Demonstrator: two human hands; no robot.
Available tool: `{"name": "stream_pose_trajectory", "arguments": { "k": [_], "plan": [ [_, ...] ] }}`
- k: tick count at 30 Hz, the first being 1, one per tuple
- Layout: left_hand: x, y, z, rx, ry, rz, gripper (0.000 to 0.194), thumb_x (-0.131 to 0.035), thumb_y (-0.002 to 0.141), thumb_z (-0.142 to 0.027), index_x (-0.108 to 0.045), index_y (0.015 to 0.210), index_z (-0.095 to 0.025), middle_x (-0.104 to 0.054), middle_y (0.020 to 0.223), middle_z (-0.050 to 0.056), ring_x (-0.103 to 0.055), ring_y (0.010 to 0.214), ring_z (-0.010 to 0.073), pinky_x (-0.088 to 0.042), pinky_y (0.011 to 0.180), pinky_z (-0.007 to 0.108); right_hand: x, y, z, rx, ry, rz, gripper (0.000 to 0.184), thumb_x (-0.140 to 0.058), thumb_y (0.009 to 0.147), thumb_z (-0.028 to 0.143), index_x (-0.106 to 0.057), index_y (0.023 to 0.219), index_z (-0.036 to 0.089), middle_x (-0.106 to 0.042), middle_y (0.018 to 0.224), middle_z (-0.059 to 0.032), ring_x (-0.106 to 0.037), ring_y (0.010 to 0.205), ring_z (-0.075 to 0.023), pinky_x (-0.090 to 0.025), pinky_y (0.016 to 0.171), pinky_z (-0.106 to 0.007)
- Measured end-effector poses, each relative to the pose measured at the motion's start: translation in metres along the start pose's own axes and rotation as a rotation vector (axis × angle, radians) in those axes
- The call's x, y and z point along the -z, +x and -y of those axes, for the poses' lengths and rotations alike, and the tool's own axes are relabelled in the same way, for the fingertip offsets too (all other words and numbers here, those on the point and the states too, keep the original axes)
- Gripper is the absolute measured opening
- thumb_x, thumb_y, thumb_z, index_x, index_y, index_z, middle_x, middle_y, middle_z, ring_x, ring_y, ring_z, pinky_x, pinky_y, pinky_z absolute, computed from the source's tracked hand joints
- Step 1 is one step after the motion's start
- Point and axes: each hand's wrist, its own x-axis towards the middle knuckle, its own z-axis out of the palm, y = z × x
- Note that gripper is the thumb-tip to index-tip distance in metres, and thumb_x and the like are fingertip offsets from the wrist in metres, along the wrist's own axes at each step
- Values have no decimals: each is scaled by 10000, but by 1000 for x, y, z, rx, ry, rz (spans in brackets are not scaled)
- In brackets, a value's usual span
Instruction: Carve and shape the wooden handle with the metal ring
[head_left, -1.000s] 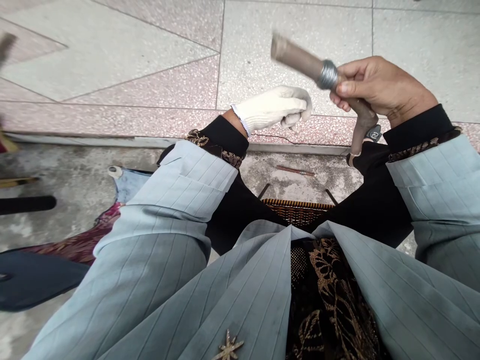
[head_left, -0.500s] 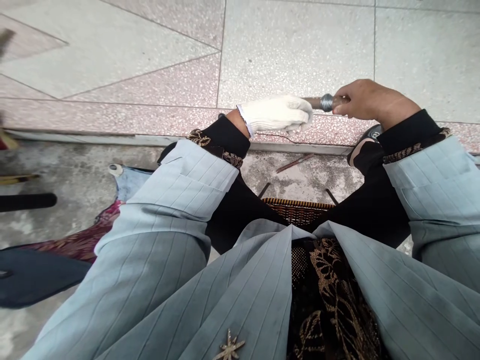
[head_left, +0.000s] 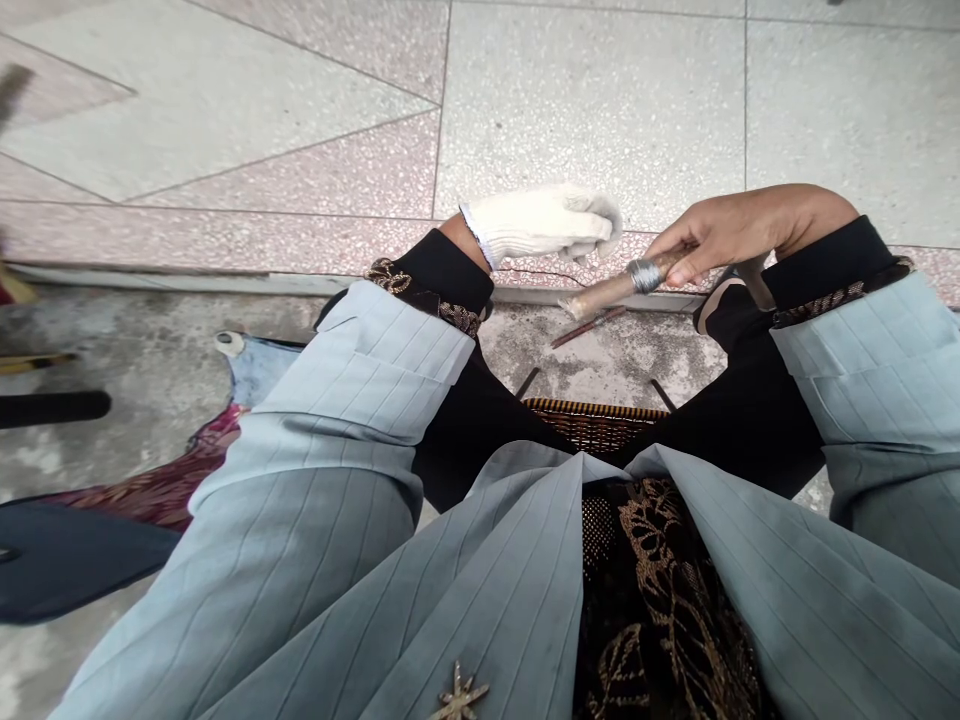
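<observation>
- Nearest my view, just this side of the woven seat (head_left: 600, 428), I see the pale blue coat (head_left: 300, 520) with a star-shaped brooch (head_left: 459, 692) pinned on it
- To the left of the woven seat lie a maroon patterned cloth (head_left: 150, 490) and a dark blue piece (head_left: 75, 560), with a black rod (head_left: 52, 407) past them
- Just beyond the woven seat, a thin reddish stick (head_left: 589, 327) rests slantwise on the rough concrete (head_left: 517, 335)
- Farther beyond the woven seat and to its right, my right hand (head_left: 742, 232) has its fingers clamped on a brown stick (head_left: 600, 297), close beside its silvery wire coil (head_left: 644, 276); a dark shoe (head_left: 724, 292) shows below that hand
- The brown stick's free end has just come away from the glove and swung down toward the woven seat, which leaves its weight on my right hand alone, by my reading
- Beyond the woven seat and to its left, my gloved left hand (head_left: 536, 222) hangs with fingers curled and close together, apart from the brown stick; I cannot tell whether they hold anything
- Past the kerb edge (head_left: 187, 280), farthest from the woven seat, spread the speckled tiles (head_left: 600, 100)
</observation>
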Motion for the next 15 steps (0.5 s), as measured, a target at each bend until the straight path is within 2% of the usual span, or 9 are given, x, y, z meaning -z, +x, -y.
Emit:
{"name": "stream_pose_trajectory", "arguments": {
  "k": [2,3,5,7,9,11,12,14,15],
  "plan": [
    [1,1,3,-24,-44,-76,120,-520,928,-169,-619,881,-120,-546,667,8,-470,538,80,-378,519,194,1,-7,4,86,217,-24,302,-726,791,463,-736,1011,256,-692,898,-20,-593,815,-206,-507,737,-355],
    [1,2,5,-39,-55,-108,163,-517,947,-216,-624,865,-124,-545,644,7,-470,517,82,-394,526,204,1,-9,6,135,351,-76,267,-728,802,428,-727,997,246,-676,890,-23,-575,781,-185,-498,730,-339],
    [0,3,6,-78,-73,-121,252,-507,970,-301,-620,818,-135,-519,584,0,-452,480,84,-406,537,219,-2,-9,6,239,598,-260,191,-719,827,379,-704,939,225,-634,857,-26,-530,703,-147,-475,690,-310],
    [-3,5,6,-116,-107,-55,269,-520,963,-317,-608,783,-137,-512,591,3,-437,489,79,-396,548,216,-6,-3,4,310,783,-469,184,-723,827,380,-667,845,205,-595,807,-31,-495,646,-136,-455,640,-307],
    [-7,7,6,-114,-127,4,248,-541,948,-318,-605,794,-135,-529,628,14,-438,509,79,-374,538,208,-8,4,1,273,832,-644,238,-736,804,412,-613,757,214,-572,768,-38,-481,627,-152,-454,624,-332],
    [-10,8,5,-89,-98,41,257,-543,944,-341,-604,804,-134,-521,621,13,-433,509,82,-357,527,207,-8,10,-1,122,687,-718,207,-700,822,406,-596,765,236,-571,780,-47,-486,650,-175,-463,655,-368],
    [-11,8,4,-73,-73,58,263,-545,941,-353,-603,807,-134,-513,607,9,-432,506,84,-351,525,208,-7,12,-2,25,538,-730,165,-677,831,379,-606,793,235,-579,790,-55,-493,663,-184,-461,670,-383],
    [-12,8,3,-52,-26,78,261,-546,936,-360,-599,813,-136,-502,594,4,-435,503,88,-338,519,210,-5,13,-3,-153,165,-659,124,-642,835,324,-646,872,206,-612,834,-87,-524,712,-210,-449,703,-410],
    [-12,8,3,-46,-6,76,252,-542,935,-353,-598,817,-137,-502,598,3,-435,503,88,-330,514,212,-4,13,-4,-211,-8,-572,153,-638,833,313,-668,915,187,-632,869,-105,-544,752,-227,-445,725,-422]
  ]
}}
